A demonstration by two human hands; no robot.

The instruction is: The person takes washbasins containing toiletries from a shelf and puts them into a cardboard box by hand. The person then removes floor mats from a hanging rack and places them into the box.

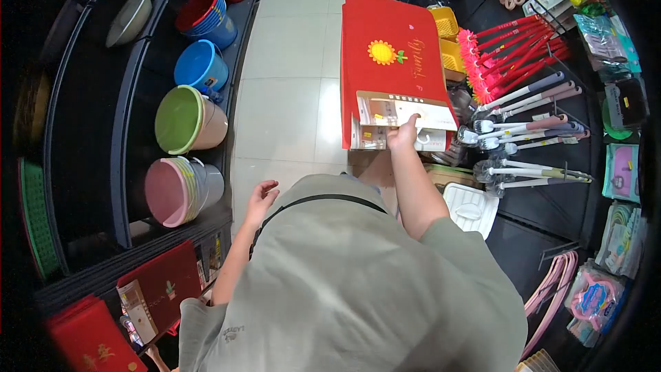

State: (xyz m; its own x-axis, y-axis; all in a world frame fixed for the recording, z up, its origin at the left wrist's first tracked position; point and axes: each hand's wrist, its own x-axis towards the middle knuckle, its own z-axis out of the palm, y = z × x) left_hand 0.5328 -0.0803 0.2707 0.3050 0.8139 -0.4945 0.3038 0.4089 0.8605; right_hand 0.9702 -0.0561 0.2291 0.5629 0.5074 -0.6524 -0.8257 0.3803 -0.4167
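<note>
My right hand (403,136) grips the near edge of a red doormat (379,27), thumb on top and fingers out of sight beneath. A yellow sunflower and lettering decorate the mat, and a printed cardboard label (377,109) wraps its near end. Another labelled red layer shows just under it. On the other side, my left hand (261,200) hangs beside my body with loosely curled fingers, nothing visible in it. Nearest to that hand are nested pink and white buckets (180,191), with a gap between.
Shelves on the left carry a green bucket (177,118), a blue bucket (201,65) and basins (131,17). Brushes (530,134) and pink-headed dusters (482,69) hang on the right, above a white plastic lid (471,210). More red mats (162,286) lie at lower left. Tiled floor (282,83) runs ahead.
</note>
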